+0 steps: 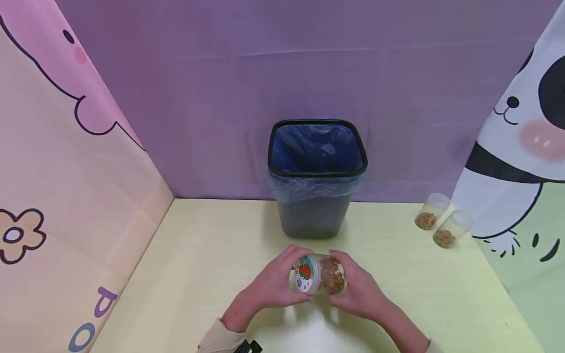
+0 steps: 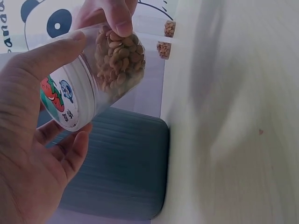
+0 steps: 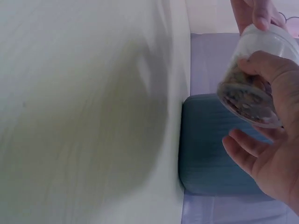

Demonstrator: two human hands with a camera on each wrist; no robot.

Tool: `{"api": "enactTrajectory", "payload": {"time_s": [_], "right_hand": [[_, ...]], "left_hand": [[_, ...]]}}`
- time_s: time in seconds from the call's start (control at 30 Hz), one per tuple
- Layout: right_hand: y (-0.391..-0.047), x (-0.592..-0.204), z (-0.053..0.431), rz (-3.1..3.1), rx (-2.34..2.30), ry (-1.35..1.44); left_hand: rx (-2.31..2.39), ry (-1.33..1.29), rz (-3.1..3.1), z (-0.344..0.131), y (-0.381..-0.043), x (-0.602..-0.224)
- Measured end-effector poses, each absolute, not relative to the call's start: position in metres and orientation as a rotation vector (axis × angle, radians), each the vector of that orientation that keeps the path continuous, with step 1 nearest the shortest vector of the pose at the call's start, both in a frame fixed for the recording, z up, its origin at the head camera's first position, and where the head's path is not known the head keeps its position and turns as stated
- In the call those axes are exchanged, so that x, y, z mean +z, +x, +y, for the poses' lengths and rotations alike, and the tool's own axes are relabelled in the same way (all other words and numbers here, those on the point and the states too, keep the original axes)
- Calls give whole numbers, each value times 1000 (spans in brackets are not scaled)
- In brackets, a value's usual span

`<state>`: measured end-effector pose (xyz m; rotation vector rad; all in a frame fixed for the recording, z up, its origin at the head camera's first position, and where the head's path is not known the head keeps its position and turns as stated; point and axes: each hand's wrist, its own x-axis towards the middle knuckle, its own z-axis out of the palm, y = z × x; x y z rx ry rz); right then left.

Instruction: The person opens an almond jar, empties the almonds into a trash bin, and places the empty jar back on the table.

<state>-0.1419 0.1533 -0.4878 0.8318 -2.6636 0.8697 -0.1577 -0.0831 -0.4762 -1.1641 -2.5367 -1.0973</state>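
A clear plastic jar (image 1: 332, 275), tilted on its side, is held above the table between both hands. Its lid (image 1: 307, 274) bears a sticker with a red fruit and faces left. My left hand (image 1: 278, 282) grips the lid end, thumb on the near side and fingers on the far side. At the other end, my right hand (image 1: 359, 289) holds the jar's body near its base. Brown, flat, seed-like pieces (image 2: 119, 60) are gathered toward the base in the left wrist view. The lid looks seated on the jar.
Behind the hands stands a grey bin (image 1: 315, 213) with a blue liner (image 1: 315, 189) and black rim. Two clear containers (image 1: 427, 218) (image 1: 446, 236) with brown pieces stand at the table's right rear. Printed cloth walls edge the pale table (image 1: 212, 255) on three sides.
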Motion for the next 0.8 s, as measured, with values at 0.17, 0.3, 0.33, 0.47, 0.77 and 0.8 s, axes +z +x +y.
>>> {"api": "enactTrajectory", "payload": {"time_s": [0.17,0.3,0.33,0.47,0.77,0.8], "right_hand": [[-143,-492,154,-2709,881,818],[-146,-493,154,-2678,862,817],[-146,-494,154,-2672,853,815],[-146,-496,151,-2649,829,796],[-147,-494,151,-2651,796,753],[-147,-495,150,-2652,791,752]], "left_hand": [[-1121,-1171,-2554,-83,-158,-481],[-1120,-1144,-2562,-85,-158,-481],[-1120,-1132,-2567,-86,-158,-481],[-1110,-1093,-2572,-88,-155,-485],[-1141,-1090,-2523,-86,-157,-492],[-1148,-1091,-2518,-86,-157,-493]]}}
